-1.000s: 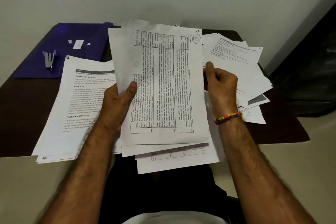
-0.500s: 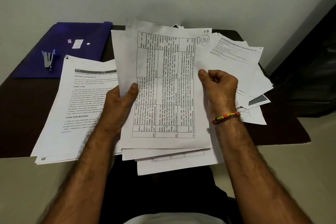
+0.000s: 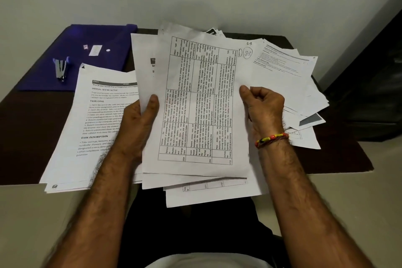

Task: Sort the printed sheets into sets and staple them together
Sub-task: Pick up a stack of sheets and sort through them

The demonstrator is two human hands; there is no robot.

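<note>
The left hand (image 3: 139, 124) gripped a sheaf (image 3: 195, 176) of sheets by its left edge, thumb on top, fingers hidden beneath. The sheaf overhung the near edge of the table (image 3: 356, 159), its lower sheets fanned out toward the person. The right hand (image 3: 264, 106) pinched the right edge of the top sheet (image 3: 195, 102), a printed grid page turned sideways, with its fingers curled. A beaded band (image 3: 272, 139) circled that wrist. Left of the sheaf, a text stack (image 3: 87, 128) lay across the table's near left corner, jutting past the edge. Loose sheets (image 3: 289, 72) were heaped toward the far right corner. A purple folder (image 3: 87, 37) covered the far left corner, and a stapler (image 3: 60, 68) lay on it near its left end.
</note>
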